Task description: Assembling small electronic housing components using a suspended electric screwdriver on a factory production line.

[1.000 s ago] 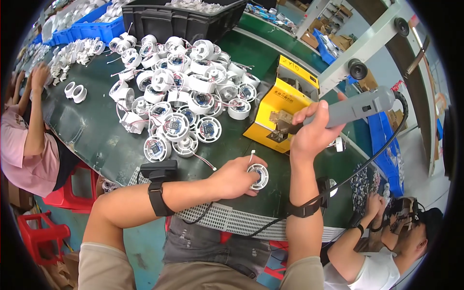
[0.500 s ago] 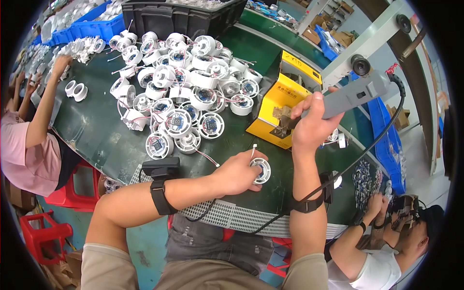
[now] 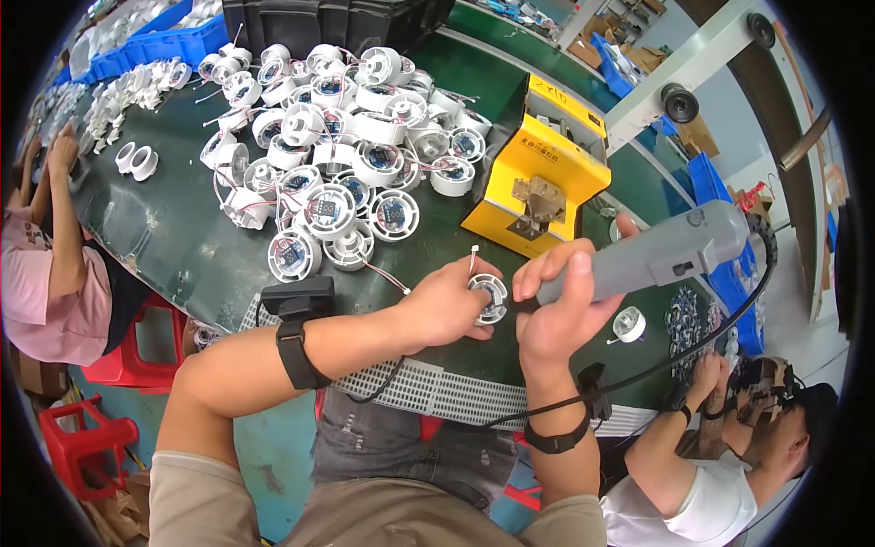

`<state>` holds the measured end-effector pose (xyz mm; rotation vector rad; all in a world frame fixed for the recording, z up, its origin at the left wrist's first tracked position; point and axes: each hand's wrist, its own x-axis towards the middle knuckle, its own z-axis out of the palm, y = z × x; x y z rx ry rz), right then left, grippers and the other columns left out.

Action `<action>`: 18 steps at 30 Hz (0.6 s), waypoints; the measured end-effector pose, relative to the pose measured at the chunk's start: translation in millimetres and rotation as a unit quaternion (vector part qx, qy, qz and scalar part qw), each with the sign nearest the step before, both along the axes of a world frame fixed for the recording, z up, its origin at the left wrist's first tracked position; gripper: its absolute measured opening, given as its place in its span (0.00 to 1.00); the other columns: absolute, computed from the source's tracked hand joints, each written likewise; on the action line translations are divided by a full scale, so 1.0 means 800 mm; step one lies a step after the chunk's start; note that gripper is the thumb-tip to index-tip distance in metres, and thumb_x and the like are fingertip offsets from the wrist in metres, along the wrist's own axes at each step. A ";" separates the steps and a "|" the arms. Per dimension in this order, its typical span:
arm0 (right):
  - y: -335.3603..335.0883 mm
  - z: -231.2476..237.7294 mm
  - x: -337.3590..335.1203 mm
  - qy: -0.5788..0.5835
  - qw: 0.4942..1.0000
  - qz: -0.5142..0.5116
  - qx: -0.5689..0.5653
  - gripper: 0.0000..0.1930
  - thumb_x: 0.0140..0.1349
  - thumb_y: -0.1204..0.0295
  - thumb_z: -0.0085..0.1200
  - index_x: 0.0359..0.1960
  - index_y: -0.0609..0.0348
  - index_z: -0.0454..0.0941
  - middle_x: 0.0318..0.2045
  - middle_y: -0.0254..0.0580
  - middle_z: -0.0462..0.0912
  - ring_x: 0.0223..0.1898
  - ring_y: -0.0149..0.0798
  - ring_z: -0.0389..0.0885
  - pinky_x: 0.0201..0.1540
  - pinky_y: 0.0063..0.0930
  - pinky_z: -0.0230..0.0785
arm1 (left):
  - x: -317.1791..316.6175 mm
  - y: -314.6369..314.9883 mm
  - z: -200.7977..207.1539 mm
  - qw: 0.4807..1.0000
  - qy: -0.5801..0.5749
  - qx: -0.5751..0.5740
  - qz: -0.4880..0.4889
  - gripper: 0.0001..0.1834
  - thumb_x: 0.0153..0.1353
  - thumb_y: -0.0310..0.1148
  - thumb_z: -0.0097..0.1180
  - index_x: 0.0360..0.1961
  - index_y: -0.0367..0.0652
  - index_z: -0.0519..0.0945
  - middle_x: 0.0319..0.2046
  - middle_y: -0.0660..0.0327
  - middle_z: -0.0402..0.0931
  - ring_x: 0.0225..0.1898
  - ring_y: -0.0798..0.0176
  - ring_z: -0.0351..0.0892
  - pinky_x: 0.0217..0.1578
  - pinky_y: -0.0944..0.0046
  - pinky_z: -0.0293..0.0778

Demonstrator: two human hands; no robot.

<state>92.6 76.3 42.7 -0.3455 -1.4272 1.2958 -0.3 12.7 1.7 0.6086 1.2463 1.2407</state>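
My left hand (image 3: 447,305) is closed on a round white plastic housing (image 3: 492,299) with a ring-shaped rim, held just above the table's near part. A thin wire with a small white plug (image 3: 474,251) sticks up beside my fingers. In my right hand (image 3: 570,305) is a grey corded electric screwdriver (image 3: 670,251), tilted with its working end down left, close to the housing. The tip itself is hidden by my fingers. Behind that hand stands a yellow screw feeder (image 3: 510,173) with a metal block on its front.
Many white housings with circuit boards and wires (image 3: 319,155) are heaped at the back left. A black crate (image 3: 328,27) stands behind them. One loose housing (image 3: 629,324) lies right of my right hand. Co-workers sit at left and right; the screwdriver's black cable (image 3: 674,365) crosses my right forearm.
My right hand has brought the electric screwdriver down and toward me, from the screw feeder to beside the housing. My left hand keeps the housing in nearly the same place.
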 end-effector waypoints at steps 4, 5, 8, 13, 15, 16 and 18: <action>0.001 -0.008 0.003 -0.003 1.000 0.006 0.007 0.29 0.65 0.70 0.45 0.65 0.56 0.47 0.21 0.37 0.66 0.15 0.30 0.67 0.18 0.25 0.66 | 0.002 0.000 0.000 1.000 0.003 -0.006 -0.003 0.14 0.67 0.28 0.45 0.51 0.34 0.70 0.44 0.51 0.74 0.40 0.60 0.81 0.37 0.63 0.84; 0.001 -0.010 0.002 -0.003 1.000 0.006 0.007 0.29 0.65 0.70 0.45 0.65 0.56 0.47 0.21 0.37 0.66 0.15 0.30 0.67 0.18 0.25 0.66 | 0.002 0.000 -0.002 1.000 -0.001 -0.001 0.000 0.14 0.67 0.29 0.45 0.51 0.34 0.70 0.45 0.52 0.74 0.41 0.60 0.81 0.37 0.63 0.84; 0.002 -0.014 -0.002 -0.008 1.000 0.010 0.012 0.28 0.64 0.71 0.45 0.64 0.57 0.48 0.21 0.38 0.67 0.16 0.30 0.67 0.18 0.25 0.67 | 0.000 -0.001 -0.001 1.000 0.009 -0.004 -0.001 0.14 0.67 0.29 0.45 0.51 0.33 0.70 0.46 0.51 0.73 0.41 0.60 0.80 0.37 0.63 0.84; 0.004 -0.018 -0.001 -0.015 0.999 0.038 0.004 0.25 0.64 0.72 0.45 0.60 0.58 0.50 0.21 0.38 0.67 0.16 0.31 0.67 0.19 0.26 0.68 | -0.002 0.001 -0.006 1.000 0.014 0.012 -0.004 0.14 0.67 0.28 0.45 0.51 0.33 0.70 0.47 0.50 0.73 0.42 0.59 0.80 0.38 0.62 0.84; 0.004 -0.024 0.002 -0.011 0.999 0.049 0.020 0.25 0.64 0.72 0.45 0.59 0.59 0.50 0.21 0.38 0.67 0.16 0.31 0.67 0.19 0.26 0.67 | 0.000 0.001 -0.004 1.000 0.021 0.017 -0.011 0.15 0.66 0.28 0.45 0.52 0.33 0.70 0.48 0.50 0.73 0.43 0.59 0.80 0.39 0.62 0.84; 0.005 -0.026 0.004 -0.006 0.997 0.061 0.037 0.24 0.64 0.72 0.45 0.58 0.59 0.50 0.21 0.38 0.67 0.16 0.31 0.67 0.19 0.26 0.67 | 0.001 0.003 -0.006 1.000 0.019 0.015 -0.008 0.15 0.66 0.27 0.45 0.52 0.33 0.70 0.48 0.50 0.72 0.45 0.58 0.79 0.39 0.61 0.84; -0.002 -0.025 0.005 0.009 0.998 0.060 0.029 0.24 0.63 0.73 0.45 0.58 0.59 0.51 0.22 0.39 0.68 0.16 0.30 0.67 0.19 0.26 0.66 | 0.004 0.003 -0.005 0.999 0.021 0.023 -0.015 0.16 0.66 0.27 0.45 0.53 0.34 0.70 0.49 0.49 0.72 0.47 0.58 0.78 0.39 0.61 0.85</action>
